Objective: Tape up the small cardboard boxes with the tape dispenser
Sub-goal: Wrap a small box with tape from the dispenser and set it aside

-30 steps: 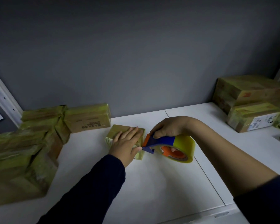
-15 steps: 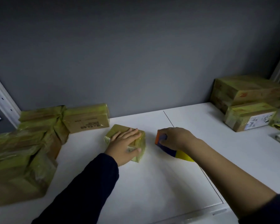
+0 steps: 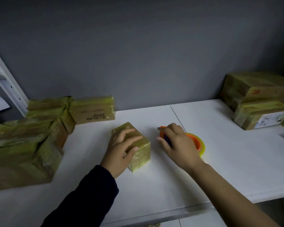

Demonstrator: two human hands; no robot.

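A small cardboard box point(image 3: 140, 155) wrapped in yellowish tape sits on the white table point(image 3: 154, 185) at the middle. My left hand point(image 3: 121, 150) lies over its top and left side, fingers fairly straight across the top, thumb at the near top edge. To its right the tape dispenser point(image 3: 196, 142) lies flat on the table, with an orange core, a yellow tape roll and a blue handle. My right hand point(image 3: 177, 144) covers the handle, which sits between thumb and fingers.
A heap of taped boxes point(image 3: 23, 145) fills the left side, with one more taped box point(image 3: 93, 110) against the grey wall. Two stacked taped boxes point(image 3: 259, 102) stand at the right. A white shelf post point(image 3: 8, 86) rises at the far left.
My right hand has drawn the dispenser away from the box to the right and laid it flat on the table. My left hand has stayed on the box.
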